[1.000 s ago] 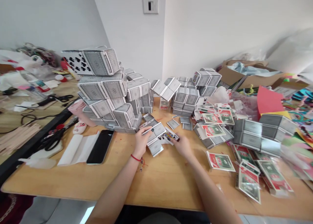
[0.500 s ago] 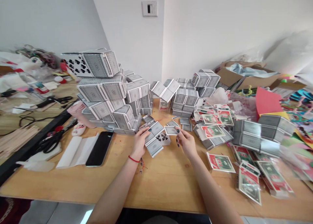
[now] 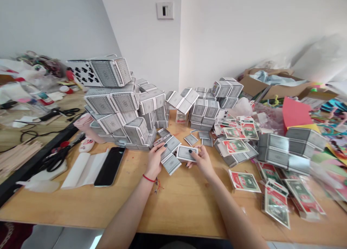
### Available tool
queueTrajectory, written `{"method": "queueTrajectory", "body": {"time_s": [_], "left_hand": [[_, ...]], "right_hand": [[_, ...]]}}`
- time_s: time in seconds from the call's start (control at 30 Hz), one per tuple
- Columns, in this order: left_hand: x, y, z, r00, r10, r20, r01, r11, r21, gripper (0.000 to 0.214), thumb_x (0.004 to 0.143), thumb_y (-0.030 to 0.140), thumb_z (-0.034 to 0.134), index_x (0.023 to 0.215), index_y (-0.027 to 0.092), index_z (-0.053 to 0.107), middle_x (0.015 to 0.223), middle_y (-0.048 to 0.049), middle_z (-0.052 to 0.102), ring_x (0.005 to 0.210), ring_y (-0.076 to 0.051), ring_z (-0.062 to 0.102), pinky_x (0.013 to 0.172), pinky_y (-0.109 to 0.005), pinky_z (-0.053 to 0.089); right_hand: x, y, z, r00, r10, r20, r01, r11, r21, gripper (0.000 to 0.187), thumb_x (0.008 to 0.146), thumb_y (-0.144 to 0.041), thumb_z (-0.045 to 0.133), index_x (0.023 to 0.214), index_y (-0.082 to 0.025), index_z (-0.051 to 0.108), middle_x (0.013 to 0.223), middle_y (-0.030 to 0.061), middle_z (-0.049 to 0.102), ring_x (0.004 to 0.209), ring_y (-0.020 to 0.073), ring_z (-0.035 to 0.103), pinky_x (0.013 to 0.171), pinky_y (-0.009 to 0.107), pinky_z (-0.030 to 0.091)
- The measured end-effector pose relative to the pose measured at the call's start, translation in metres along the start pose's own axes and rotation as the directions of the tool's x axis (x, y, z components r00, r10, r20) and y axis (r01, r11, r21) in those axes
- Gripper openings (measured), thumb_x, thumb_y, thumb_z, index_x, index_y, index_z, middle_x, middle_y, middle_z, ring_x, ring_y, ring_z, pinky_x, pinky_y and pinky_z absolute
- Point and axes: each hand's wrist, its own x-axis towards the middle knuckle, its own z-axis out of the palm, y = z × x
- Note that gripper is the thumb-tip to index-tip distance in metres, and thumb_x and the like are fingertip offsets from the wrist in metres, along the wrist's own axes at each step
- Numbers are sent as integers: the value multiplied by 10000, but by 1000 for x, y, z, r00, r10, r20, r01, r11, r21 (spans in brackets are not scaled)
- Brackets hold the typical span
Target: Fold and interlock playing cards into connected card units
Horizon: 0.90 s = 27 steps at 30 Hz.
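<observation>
My left hand (image 3: 155, 159) presses down on a row of joined grey-backed playing cards (image 3: 170, 155) lying on the wooden table (image 3: 176, 202); its fingers are curled over the cards. My right hand (image 3: 201, 161) pinches a single grey-backed card (image 3: 186, 153), face down, right beside that row. A red thread band circles my left wrist. Loose cards (image 3: 191, 139) lie just beyond my hands.
Stacks of boxes folded from cards (image 3: 119, 104) rise behind my hands, with more stacks (image 3: 210, 106) to the right. Red card packets (image 3: 244, 180) litter the right side. A black phone (image 3: 110, 165), white paper and scissors (image 3: 58, 155) lie at left. Cardboard box (image 3: 271, 83) at back right.
My right hand picked a card off the table, turned it face down, and brought it down next to the card row. My left hand stayed on the row.
</observation>
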Motion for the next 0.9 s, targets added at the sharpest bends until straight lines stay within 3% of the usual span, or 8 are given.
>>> {"method": "queueTrajectory", "body": {"time_s": [0.4, 0.9], "left_hand": [[4, -2, -2, 1000, 14, -7, -14, 1000, -24, 300, 530, 217, 684, 817, 143, 638, 753, -34, 652, 629, -132, 594, 587, -259, 459], [2, -1, -1, 1000, 3, -19, -4, 1000, -27, 303, 513, 197, 688, 804, 128, 639, 718, -31, 649, 601, -122, 585, 564, -244, 454]], "right_hand": [[0, -2, 1, 998, -47, 35, 46, 998, 36, 368, 710, -415, 575, 865, -237, 292, 585, -57, 592, 407, 139, 588, 372, 237, 463], [1, 0, -3, 998, -67, 17, 67, 997, 32, 334, 726, -379, 578, 872, -239, 312, 481, -82, 562, 361, 134, 558, 336, 208, 422]]}}
